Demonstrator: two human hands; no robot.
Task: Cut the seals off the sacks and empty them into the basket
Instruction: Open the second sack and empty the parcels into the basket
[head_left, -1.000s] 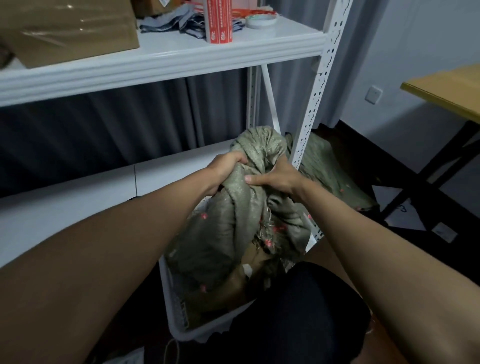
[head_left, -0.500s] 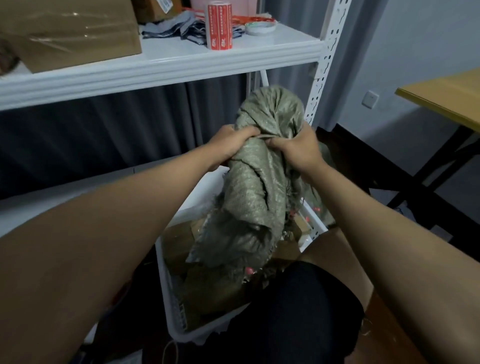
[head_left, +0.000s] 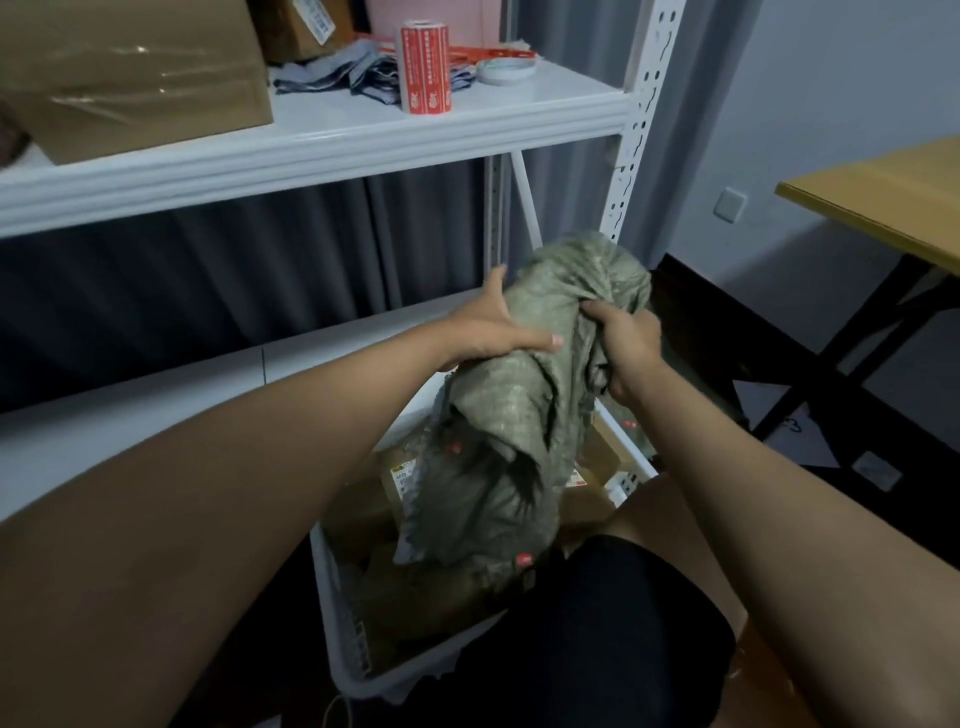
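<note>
Both bare arms reach forward and down, nearly straight, meeting on a crumpled olive-green woven sack (head_left: 519, 415) held up over a white plastic basket (head_left: 358, 660). The left hand (head_left: 488, 332) lies spread against the sack's left side, fingers long and fairly straight, thumb stretched across the cloth toward the other hand. The right hand (head_left: 626, 348) is curled into a tight fist, with a bunch of the fabric pinched near the sack's bunched top. Below the hands the sack hangs limp, its frayed open mouth drooping into the basket, where brown cardboard parcels (head_left: 363, 514) lie. Above the left hand runs a white metal shelf (head_left: 322, 150) with a red label roll (head_left: 425, 67) standing on it.
</note>
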